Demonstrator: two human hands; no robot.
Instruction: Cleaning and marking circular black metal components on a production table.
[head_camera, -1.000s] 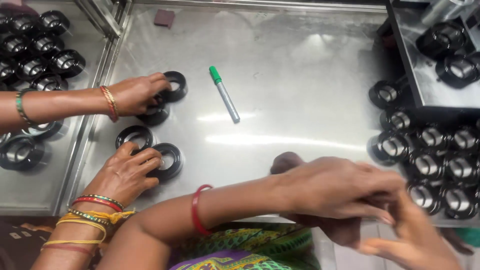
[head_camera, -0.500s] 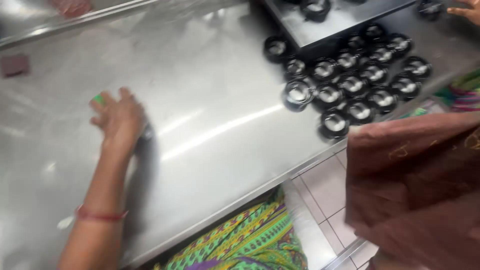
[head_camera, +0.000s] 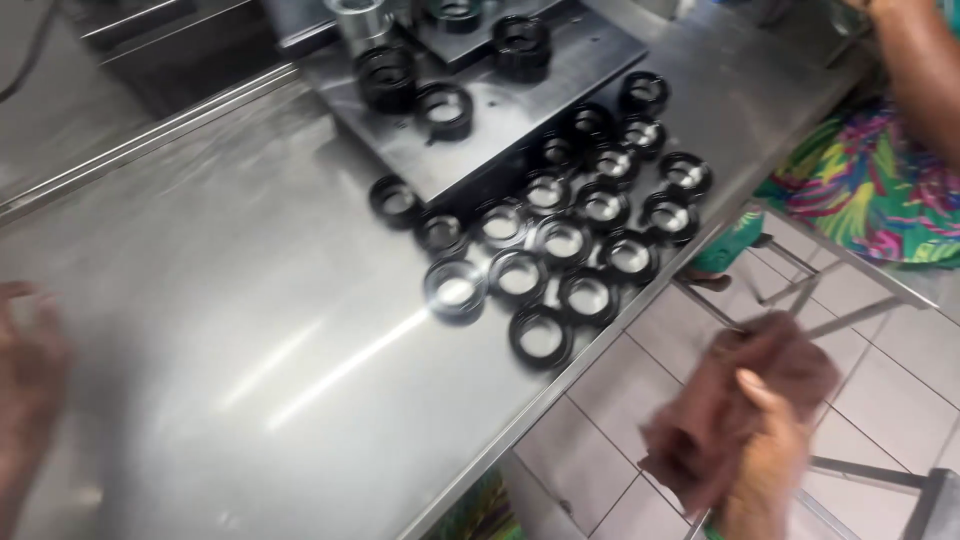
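My right hand (head_camera: 765, 465) is off the table's edge, over the tiled floor, and grips a crumpled brown cloth (head_camera: 735, 415). My left hand (head_camera: 28, 385) is blurred at the far left over the steel table (head_camera: 250, 340); whether it holds anything cannot be told. Several black rings with shiny centres (head_camera: 560, 240) lie in a cluster on the table near its edge, between my two hands.
A raised metal plate (head_camera: 480, 110) at the back carries more black rings and a metal cylinder (head_camera: 358, 18). Another person in a colourful patterned garment (head_camera: 880, 190) stands at the right. A metal stool frame (head_camera: 840, 310) is on the tiled floor.
The view has swung right and nearer to the ring cluster. My left hand has slid to the left edge of view. The brown cloth is now bunched in my right hand.
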